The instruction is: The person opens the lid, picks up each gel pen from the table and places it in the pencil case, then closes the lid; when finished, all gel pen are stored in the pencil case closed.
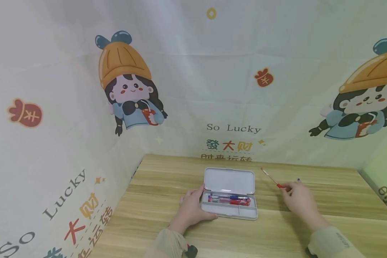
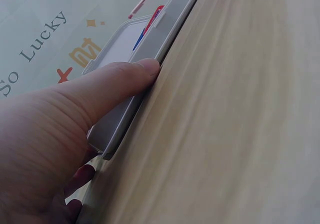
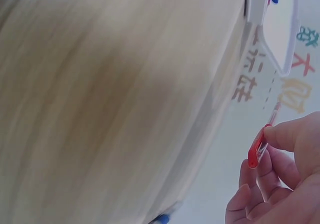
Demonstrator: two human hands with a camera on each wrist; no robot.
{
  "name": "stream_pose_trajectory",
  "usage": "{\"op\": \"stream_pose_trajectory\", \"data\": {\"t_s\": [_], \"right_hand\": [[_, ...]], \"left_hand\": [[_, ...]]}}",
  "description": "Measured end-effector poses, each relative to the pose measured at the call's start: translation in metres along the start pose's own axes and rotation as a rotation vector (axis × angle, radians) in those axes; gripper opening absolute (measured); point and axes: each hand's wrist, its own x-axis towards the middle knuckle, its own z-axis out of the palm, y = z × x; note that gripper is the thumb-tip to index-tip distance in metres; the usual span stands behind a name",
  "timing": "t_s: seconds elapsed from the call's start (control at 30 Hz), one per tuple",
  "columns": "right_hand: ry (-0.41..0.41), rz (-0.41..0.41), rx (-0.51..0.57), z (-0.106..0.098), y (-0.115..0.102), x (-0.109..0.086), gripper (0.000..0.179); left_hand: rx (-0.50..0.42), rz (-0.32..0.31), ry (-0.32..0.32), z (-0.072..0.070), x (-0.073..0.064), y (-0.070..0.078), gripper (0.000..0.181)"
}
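A white pencil case (image 1: 224, 212) lies with its lid (image 1: 229, 181) folded back on the table. Inside its upper compartment are several pens (image 1: 230, 199) with blue and red caps. My left hand (image 1: 192, 208) grips the case at its left end; in the left wrist view the thumb (image 2: 145, 68) presses on the front edge. To the right of the case, my right hand (image 1: 298, 197) pinches a red pen (image 1: 272, 178) by its red end, above the table. The right wrist view shows that red end (image 3: 256, 151) between thumb and fingers.
Just beyond my right hand lies a blue-tipped pen (image 1: 298, 180), mostly hidden, its blue end (image 3: 161, 219) at the bottom of the right wrist view. The wooden table (image 1: 161, 175) meets a printed cloth backdrop (image 1: 180, 89) behind and at both sides.
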Motion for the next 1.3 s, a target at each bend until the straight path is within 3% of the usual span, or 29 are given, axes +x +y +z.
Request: {"op": "stream_pose_trajectory", "data": {"t_s": [0.37,0.87,1.3], "right_hand": [[0.037,-0.076,-0.017,0.007,-0.031,0.004,0.022],[-0.032,-0.122,-0.013,0.027,-0.051,0.007,0.019],[-0.085,-0.220,-0.015,0.044,-0.071,0.011,0.011]], "left_hand": [[-0.006,-0.006,0.003,0.001,0.001,-0.001,0.135],[0.001,-0.003,0.003,0.001,0.002,-0.001,0.135],[0.010,-0.008,0.002,0.001,0.001,0.001,0.137]]}}
